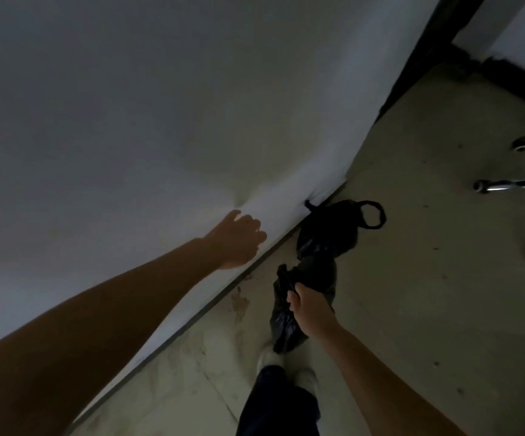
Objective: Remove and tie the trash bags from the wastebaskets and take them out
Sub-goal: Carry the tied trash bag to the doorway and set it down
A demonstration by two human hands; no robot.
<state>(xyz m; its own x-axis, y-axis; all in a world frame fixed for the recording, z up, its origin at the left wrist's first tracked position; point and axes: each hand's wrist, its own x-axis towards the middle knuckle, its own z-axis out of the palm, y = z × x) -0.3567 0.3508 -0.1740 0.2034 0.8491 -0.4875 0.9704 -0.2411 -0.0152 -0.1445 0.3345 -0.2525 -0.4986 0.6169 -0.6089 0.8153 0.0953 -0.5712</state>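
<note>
Head view, dim light. No writing, brand or label readable on anything.

Nearest: one dark trouser leg (281, 404) at bottom centre, with two pale shoes (306, 377) on the floor (428, 278) beyond it.

Right hand (310, 309): fingers curled round the gathered neck of a black trash bag (281, 330), gripping it. This bag hangs from the fist above the shoes; part of its crumpled body also shows beyond the hand. Count of bags in hand: one.

Left hand (234, 239): arm stretched forward along the white wall (129, 121). Fingers loosely bent and holding nothing. The hand is at the wall surface, low down near where wall meets floor; cannot tell whether it touches the wall.

Further out: a second black bag (328, 231) lies on the floor against the foot of the wall, just beyond the held bag. One handle loop (372, 214) stands open on its right side. Cannot tell whether the two bags touch. Total bags visible: two.

Right edge: three chrome chair legs (513, 185), each ending in a caster, well apart from the bags.

Farthest, upper right: dark baseboard or frame (424, 48) running along the wall corner. Floor pale, speckled, stained near the wall.
</note>
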